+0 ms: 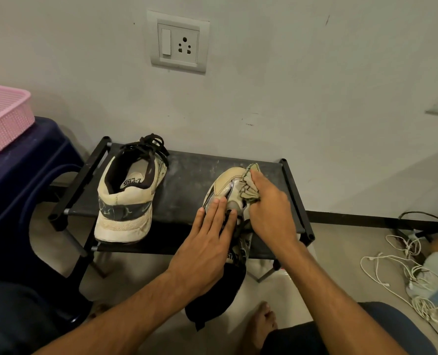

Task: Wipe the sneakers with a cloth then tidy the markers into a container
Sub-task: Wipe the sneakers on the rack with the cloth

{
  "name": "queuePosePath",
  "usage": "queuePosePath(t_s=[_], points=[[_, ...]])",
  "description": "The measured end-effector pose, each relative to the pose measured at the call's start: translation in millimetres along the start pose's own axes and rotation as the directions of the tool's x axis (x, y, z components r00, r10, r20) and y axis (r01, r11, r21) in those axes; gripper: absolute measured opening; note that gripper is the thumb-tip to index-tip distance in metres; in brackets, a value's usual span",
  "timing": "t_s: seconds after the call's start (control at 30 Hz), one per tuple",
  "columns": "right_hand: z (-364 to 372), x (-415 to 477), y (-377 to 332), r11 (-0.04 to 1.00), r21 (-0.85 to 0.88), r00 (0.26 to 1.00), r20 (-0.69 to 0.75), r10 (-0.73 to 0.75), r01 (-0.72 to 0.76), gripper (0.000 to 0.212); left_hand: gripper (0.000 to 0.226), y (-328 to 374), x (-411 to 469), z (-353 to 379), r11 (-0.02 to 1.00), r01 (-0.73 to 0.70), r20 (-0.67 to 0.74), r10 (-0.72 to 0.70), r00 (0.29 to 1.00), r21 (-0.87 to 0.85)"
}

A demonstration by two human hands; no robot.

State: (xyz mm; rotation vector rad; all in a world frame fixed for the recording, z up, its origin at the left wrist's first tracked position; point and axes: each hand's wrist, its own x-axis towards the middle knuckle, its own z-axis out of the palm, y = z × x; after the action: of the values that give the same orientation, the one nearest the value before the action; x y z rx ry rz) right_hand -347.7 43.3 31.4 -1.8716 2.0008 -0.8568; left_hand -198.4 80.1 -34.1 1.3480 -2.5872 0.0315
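Two cream sneakers with dark trim rest on a low black rack (187, 180). The left sneaker (125, 190) stands untouched, heel toward me, black laces at its far end. The right sneaker (225, 185) points its toe at the wall. My left hand (207, 242) lies flat on its tongue and laces, fingers stretched out, pressing it down. My right hand (269, 203) is closed around a crumpled pale cloth (248, 188) with a dark stitched edge, held against the toe's right side. No markers are in view.
A pink slotted basket (2, 119) sits on a dark blue plastic stool (20, 190) at the left. White cables (402, 272) tangle on the floor at the right. A wall socket (179, 42) is above the rack. My bare foot (264, 324) rests on the floor below.
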Motion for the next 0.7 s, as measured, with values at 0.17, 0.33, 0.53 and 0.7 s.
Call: queuePosePath(t_s=[0.17, 0.33, 0.53, 0.7], points=[[-12, -14, -7, 0.986, -0.164, 0.999, 0.039, 0.019, -0.013, 0.048, 0.09, -1, 2, -9, 1.0, 0.002, 0.046, 0.0, 0.999, -0.03], [-40, -6, 5, 0.977, -0.136, 0.973, 0.14, 0.184, -0.165, 0.037, 0.096, -5, 3, 1, 0.999, -0.023, -0.039, 0.022, 0.999, -0.037], [-39, 2, 5, 0.983, 0.154, 0.993, -0.044, 0.11, -0.102, 0.051, 0.102, -4, 1, 5, 0.999, -0.051, -0.082, 0.049, 0.995, -0.011], [-3, -7, -7, 0.97, -0.224, 0.983, 0.177, -0.055, 0.095, 0.071, 0.078, -4, 1, 6, 0.999, -0.043, -0.082, 0.043, 0.996, -0.001]])
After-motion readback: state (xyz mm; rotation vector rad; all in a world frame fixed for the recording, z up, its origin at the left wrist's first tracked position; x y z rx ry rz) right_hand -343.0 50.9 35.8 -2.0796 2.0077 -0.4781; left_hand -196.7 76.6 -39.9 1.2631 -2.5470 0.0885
